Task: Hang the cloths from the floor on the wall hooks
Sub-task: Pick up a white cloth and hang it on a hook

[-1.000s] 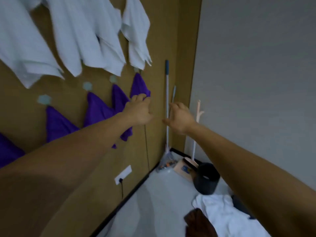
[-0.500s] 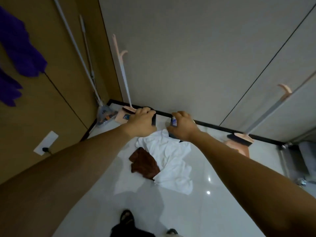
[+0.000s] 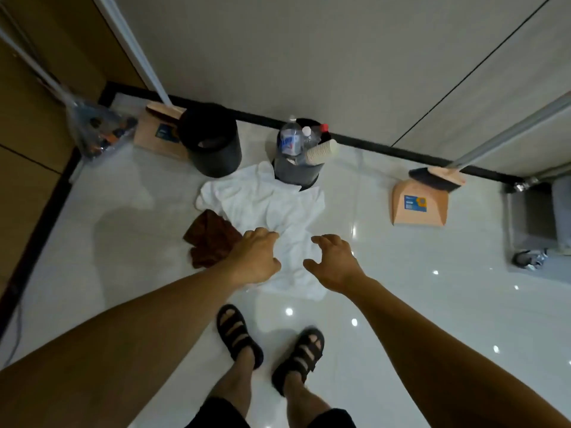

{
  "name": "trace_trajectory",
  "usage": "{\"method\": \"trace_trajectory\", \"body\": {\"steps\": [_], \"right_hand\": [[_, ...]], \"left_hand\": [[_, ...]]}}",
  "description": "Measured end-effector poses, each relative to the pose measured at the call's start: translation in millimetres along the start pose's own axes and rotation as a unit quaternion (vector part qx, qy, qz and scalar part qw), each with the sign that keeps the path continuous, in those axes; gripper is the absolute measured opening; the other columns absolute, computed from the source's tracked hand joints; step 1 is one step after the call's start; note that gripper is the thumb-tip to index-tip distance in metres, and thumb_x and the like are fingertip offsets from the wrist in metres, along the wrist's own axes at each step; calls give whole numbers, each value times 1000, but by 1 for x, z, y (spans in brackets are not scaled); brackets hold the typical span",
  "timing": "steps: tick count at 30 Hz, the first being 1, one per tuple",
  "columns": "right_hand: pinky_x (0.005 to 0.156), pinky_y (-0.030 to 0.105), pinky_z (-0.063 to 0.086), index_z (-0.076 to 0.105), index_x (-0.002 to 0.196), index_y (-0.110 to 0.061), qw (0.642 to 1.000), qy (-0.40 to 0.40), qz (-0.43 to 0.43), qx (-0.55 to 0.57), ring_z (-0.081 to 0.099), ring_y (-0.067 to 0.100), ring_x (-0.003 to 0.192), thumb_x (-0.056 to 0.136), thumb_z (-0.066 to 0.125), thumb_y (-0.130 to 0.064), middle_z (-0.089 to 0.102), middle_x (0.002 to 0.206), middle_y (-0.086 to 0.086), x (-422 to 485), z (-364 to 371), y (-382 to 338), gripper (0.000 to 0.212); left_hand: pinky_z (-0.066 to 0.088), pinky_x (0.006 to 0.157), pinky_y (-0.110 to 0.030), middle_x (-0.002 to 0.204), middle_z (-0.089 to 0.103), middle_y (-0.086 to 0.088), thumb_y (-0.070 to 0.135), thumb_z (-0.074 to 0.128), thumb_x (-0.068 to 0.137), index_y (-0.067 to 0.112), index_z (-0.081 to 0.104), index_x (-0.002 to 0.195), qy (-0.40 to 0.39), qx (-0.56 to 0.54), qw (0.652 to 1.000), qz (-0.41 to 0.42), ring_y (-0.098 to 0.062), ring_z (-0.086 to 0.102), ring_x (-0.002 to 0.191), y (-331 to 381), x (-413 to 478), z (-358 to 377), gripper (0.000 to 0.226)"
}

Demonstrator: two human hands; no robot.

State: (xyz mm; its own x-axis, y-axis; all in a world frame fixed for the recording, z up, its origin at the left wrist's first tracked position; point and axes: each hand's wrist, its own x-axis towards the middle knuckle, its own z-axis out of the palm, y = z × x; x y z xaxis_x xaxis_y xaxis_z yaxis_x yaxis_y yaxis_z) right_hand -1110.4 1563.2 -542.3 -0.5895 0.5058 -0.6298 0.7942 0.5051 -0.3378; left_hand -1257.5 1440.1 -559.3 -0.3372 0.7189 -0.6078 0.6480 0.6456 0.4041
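A pile of white cloths point(image 3: 262, 205) lies crumpled on the glossy white floor, just ahead of my feet. A brown cloth point(image 3: 210, 237) lies at the pile's left edge, partly under my left forearm. My left hand point(image 3: 256, 257) hovers over the near part of the white pile, fingers loosely curled, holding nothing. My right hand point(image 3: 333, 261) reaches down beside it over the pile's right edge, fingers spread and bent, also holding nothing. The wall hooks are out of view.
Two dark bins stand behind the pile: an empty bin point(image 3: 211, 140) and a bin stuffed with bottles and paper cups point(image 3: 298, 162). A dustpan with a broom point(image 3: 420, 202) rests at the right, another dustpan point(image 3: 159, 131) at the left corner. My sandalled feet point(image 3: 268, 344) stand below.
The view swung from the wall of hung cloths down to the floor. Both hands dropped from wall height and now hover over the white pile.
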Motion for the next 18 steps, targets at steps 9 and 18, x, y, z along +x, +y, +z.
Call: {"method": "trace_trajectory", "body": {"steps": [9,18], "right_hand": [[108,39,34,43,142,-22,997,-77,5,-9,30,25,138,90,60,-33,36,149,5,190,196,133,57],[107,45,34,31,143,-21,979,-98,-31,-174,13,30,145,83,67,-23,19,155,6,279,354,222,70]], "left_hand": [[33,106,-39,149,34,-2,33,55,88,26,32,145,-60,-5,997,-48,-26,34,134,-70,176,211,62],[35,106,-40,147,34,-5,29,58,88,21,33,145,-109,-46,991,-65,-27,30,134,-141,245,349,62]]}}
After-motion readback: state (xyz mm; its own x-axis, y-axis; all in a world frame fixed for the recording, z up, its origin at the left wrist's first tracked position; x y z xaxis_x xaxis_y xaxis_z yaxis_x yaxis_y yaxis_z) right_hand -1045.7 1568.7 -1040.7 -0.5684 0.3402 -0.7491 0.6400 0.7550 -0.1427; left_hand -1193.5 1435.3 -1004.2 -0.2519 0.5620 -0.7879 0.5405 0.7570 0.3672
